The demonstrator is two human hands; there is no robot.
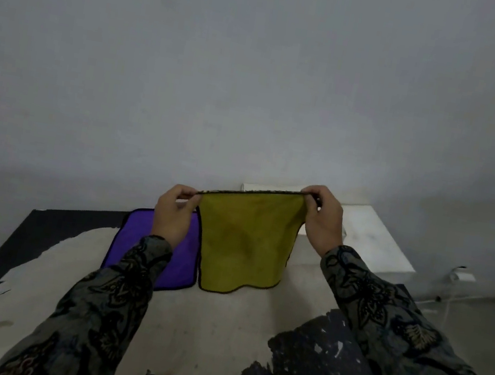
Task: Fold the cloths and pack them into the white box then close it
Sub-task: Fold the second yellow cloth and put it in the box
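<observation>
Head view: 2 hands (171, 217) (321, 221) hold 1 yellow cloth (245, 242); 1 purple cloth (183, 258) lies flat.

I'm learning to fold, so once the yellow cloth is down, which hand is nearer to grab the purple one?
Likely left: the left hand hovers over the purple cloth; the right hand holds the yellow cloth's far corner.

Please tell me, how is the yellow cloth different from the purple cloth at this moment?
The yellow cloth hangs in the air, pinched at its top corners by the left hand and right hand; the purple cloth lies flat on the table, unheld. They differ in colour. Both have dark edging.
</observation>
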